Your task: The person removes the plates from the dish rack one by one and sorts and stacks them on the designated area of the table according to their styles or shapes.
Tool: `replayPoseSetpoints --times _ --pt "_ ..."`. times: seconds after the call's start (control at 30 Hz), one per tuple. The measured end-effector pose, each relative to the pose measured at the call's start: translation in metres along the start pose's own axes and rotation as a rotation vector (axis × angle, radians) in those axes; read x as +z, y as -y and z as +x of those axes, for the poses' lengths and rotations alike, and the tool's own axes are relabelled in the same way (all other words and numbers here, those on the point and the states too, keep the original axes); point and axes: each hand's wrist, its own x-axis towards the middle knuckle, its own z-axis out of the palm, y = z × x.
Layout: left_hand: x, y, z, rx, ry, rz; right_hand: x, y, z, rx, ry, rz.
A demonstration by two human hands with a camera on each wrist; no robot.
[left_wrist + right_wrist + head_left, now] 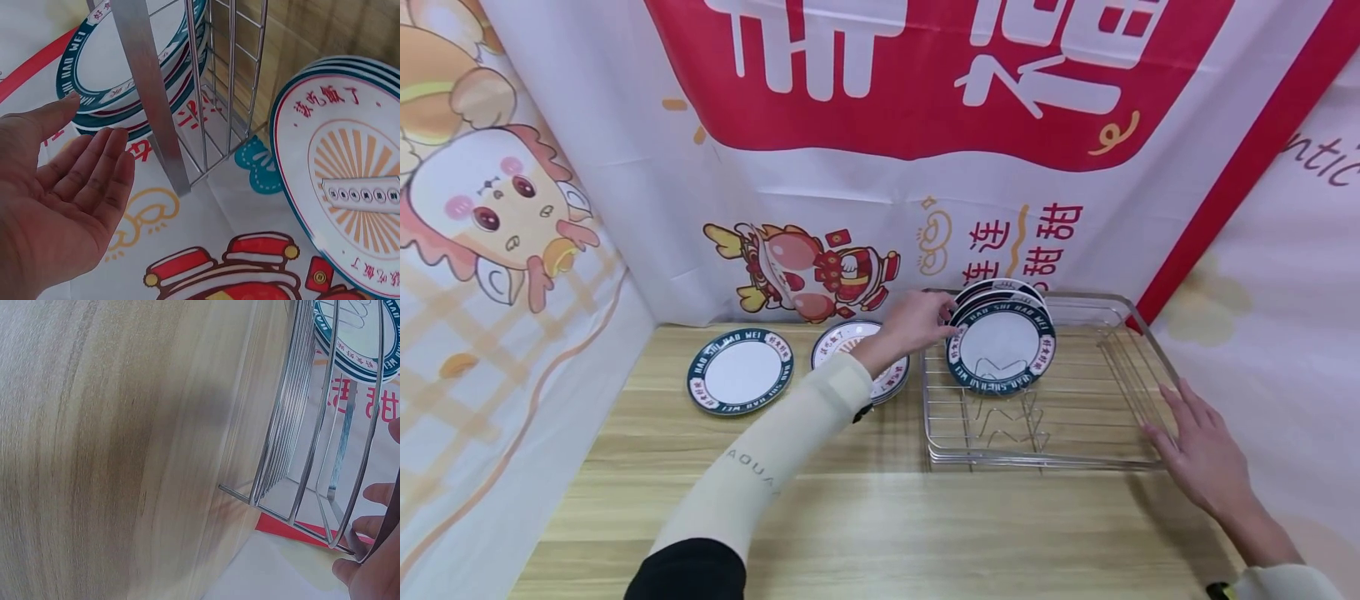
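Note:
Several round white plates point(997, 343) with dark green lettered rims lean upright, one behind another, at the left side of a wire dish rack point(1097, 417). My left hand point(916, 321) is at their left edge; in the left wrist view its thumb and fingers are spread apart, the thumb tip close to the front plate's rim, with no plate pinched between them. Whether the thumb touches the rim is unclear. At the rack's right end, my right hand point(1210, 454) holds the rim, its fingers point(369, 525) over the bar in the right wrist view.
On the wooden table point(880, 533), a green-rimmed plate point(741, 372) lies flat at the left. Nearer the rack is a stack of plates point(356, 169) with a sunburst print, partly behind my left forearm. A printed cloth point(820, 183) hangs behind the table.

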Motion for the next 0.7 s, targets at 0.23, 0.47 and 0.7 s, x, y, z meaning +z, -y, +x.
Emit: replayPoseSetpoints --times 0.23,0.47,0.7 --pt "0.016 -0.006 0.007 -0.004 -0.018 -0.028 0.0 0.0 -0.001 0.007 0.012 -0.003" --pt "0.03 -0.013 0.013 -0.053 0.012 -0.009 0.001 -0.001 -0.002 0.005 0.013 -0.005" --pt "0.035 -0.015 0.016 -0.097 0.065 -0.152 0.0 0.0 -0.002 0.001 0.002 0.004"
